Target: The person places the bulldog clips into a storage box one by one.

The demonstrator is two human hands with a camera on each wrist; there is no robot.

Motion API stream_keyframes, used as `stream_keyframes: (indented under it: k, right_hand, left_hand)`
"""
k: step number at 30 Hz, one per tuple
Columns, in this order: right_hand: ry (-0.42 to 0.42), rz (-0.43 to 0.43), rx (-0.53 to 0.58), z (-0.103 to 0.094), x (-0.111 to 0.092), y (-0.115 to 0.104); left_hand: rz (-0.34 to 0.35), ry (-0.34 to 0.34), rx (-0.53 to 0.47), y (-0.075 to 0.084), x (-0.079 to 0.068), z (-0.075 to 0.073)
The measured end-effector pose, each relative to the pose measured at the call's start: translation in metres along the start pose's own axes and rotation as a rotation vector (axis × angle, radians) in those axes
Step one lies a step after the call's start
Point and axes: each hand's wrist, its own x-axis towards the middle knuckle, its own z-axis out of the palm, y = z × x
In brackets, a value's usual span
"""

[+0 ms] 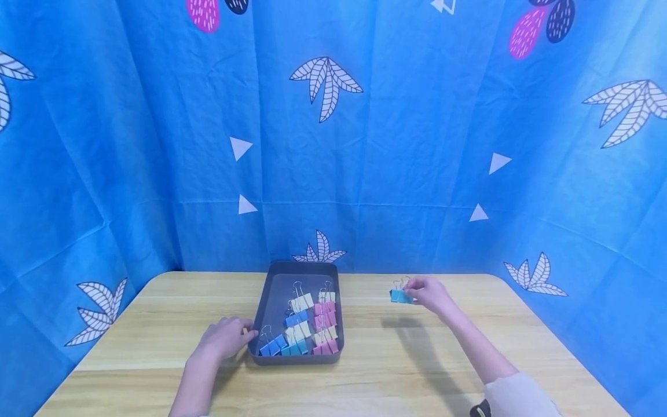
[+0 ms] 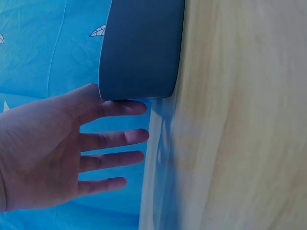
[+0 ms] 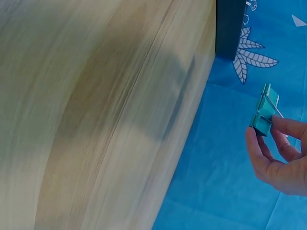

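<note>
My right hand (image 1: 427, 292) holds a teal binder clip (image 1: 400, 296) above the right half of the table, its wire handles upright. In the right wrist view, the thumb and fingers pinch one end of that clip (image 3: 265, 110). At the left wall of a dark grey tray (image 1: 297, 360), my left hand (image 1: 224, 337) holds the rim between thumb and index finger. The left wrist view shows the other fingers (image 2: 115, 155) straight and apart from it; the thumb tip is hidden by the tray. Several blue, yellow, teal and pink binder clips (image 1: 298, 332) stand in rows inside.
The light wooden table (image 1: 375, 376) carries the tray left of its middle. A blue patterned curtain (image 1: 417, 145) hangs along the back and both sides. A shadow of the right arm falls on the tabletop.
</note>
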Motion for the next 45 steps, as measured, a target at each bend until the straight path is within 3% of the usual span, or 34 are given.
stream_keyframes:
  k: [45]
  right_hand:
    - [-0.034, -0.043, 0.049, 0.043, 0.006, -0.03]
  left_hand:
    - [0.003, 0.011, -0.021, -0.001, -0.001, 0.001]
